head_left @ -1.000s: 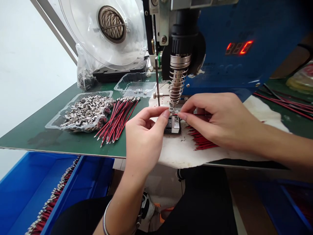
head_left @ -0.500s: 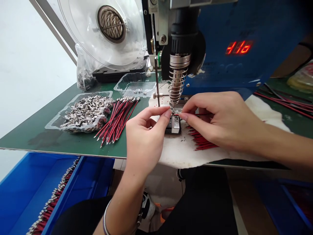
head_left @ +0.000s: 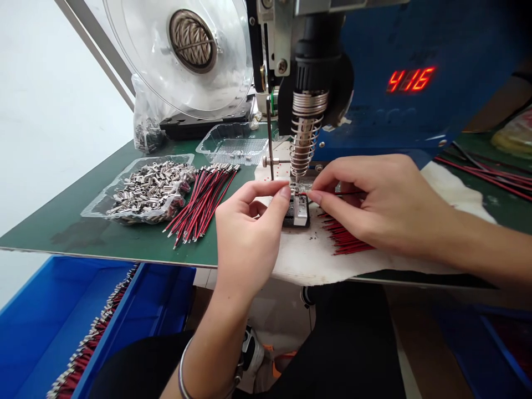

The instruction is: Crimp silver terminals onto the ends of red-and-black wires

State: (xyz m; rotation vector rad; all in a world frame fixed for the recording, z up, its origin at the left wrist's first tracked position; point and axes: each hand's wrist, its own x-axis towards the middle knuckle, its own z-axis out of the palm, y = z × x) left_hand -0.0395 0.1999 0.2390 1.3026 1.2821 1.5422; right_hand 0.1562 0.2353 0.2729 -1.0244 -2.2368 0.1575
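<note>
A tray (head_left: pixel 95 210) of metal parts (head_left: pixel 143 188) stands leftmost, then a wire pile (head_left: pixel 202 204). The left hand (head_left: pixel 251 235) pinches closely beside the jig (head_left: pixel 301 212); on what, I cannot tell. Over the jig lies one wire (head_left: pixel 303 193), grasped by the right hand (head_left: pixel 376 205) with its fingertips.

Bright wall (head_left: pixel 45 116) at left, dim shadow beneath the tabletop (head_left: pixel 120 244)
</note>
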